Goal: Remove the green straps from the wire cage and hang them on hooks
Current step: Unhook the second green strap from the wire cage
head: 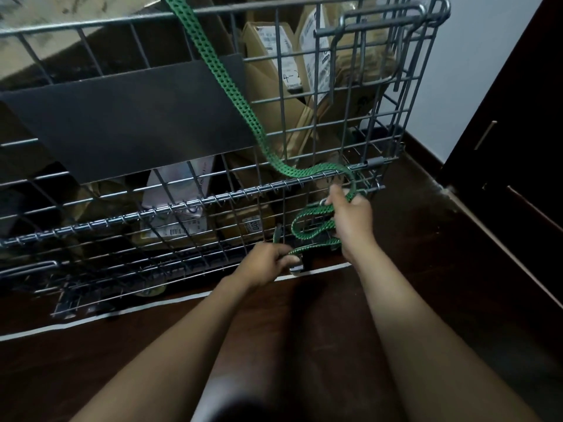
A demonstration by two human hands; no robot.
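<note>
The right hand [347, 217] is closing around a loop of the green strap [231, 95] just in front of the lower right corner of the wire cage [335, 117], fingers curled over the band and a metal ring. The left hand [268, 258] is pinching a lower run of the same strap between thumb and fingertips, close to the cage's bottom edge, beside a small dark caster [300, 264]. Between the two hands the strap is lying in slack coils against the mesh.

From the right hand the strap is running up and leftward across the cage's front face, crossing a dark panel [122, 126], and passing over the top rail at the upper left. Cardboard boxes [274, 56] are standing inside, behind the mesh.

The cage is sitting on a dark wooden floor [441, 254]. A white line [152, 306] is running along the floor just in front of the cage's bottom edge. To the right, open floor is separating the cage's corner from a white wall [475, 71] and a dark cabinet [518, 147].
</note>
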